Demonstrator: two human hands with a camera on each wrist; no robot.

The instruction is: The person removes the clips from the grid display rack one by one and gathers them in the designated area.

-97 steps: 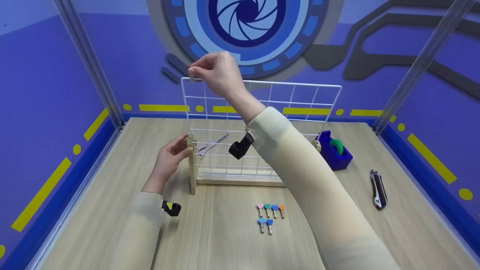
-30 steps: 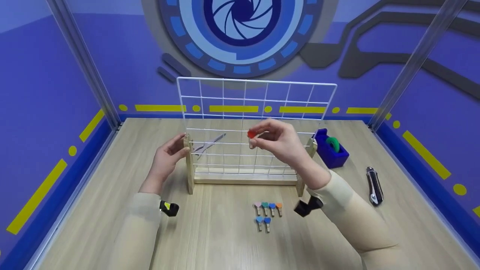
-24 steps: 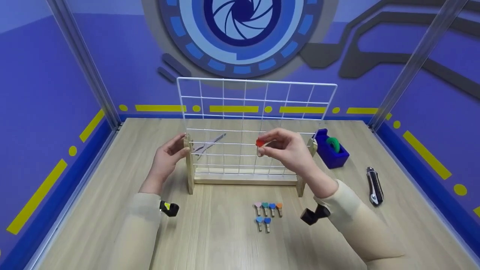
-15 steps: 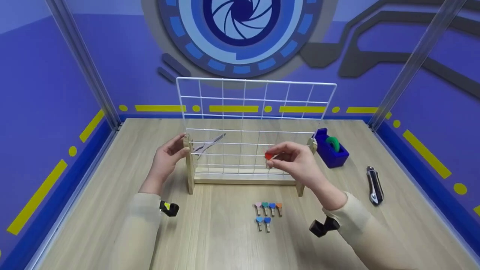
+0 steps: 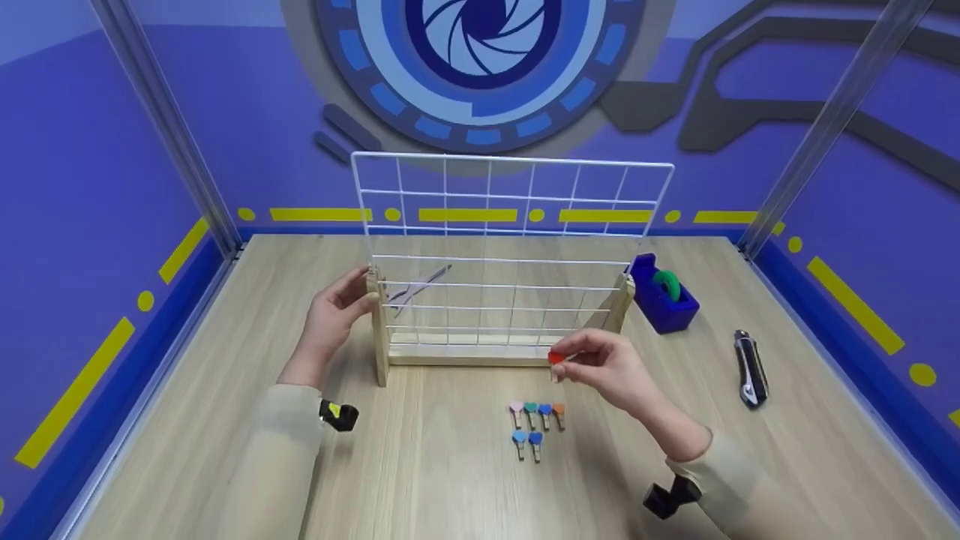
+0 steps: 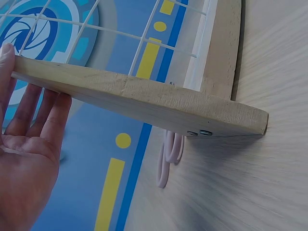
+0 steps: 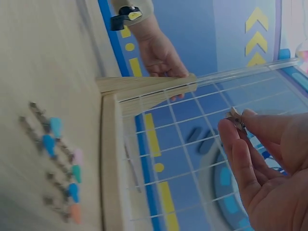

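In the head view my right hand [image 5: 616, 373] pinches a small wooden clothespin with a red top [image 5: 556, 358] between thumb and fingertips, in front of the rack's lower right. The white wire grid [image 5: 510, 159] stands upright in a wooden stand. My left hand [image 5: 334, 322] grips the stand's left post [image 5: 381, 330], thumb on one side and fingers on the other. In the left wrist view the fingers lie at the upper end of that post [image 6: 144, 98]. Several heart-topped clothespins [image 5: 535, 442] lie in two rows on the table below the right hand.
Behind the grid lies a slim pair of scissors [image 5: 424, 289] with pale handles. A blue tape dispenser [image 5: 664, 311] with green tape sits right of the stand, and a black utility knife [image 5: 750, 371] lies farther right. Blue walls [image 5: 885, 210] enclose the table.
My right hand has come down from the grid's upper left corner toward the lower right, still pinching the red clothespin. The left hand stays on the post.
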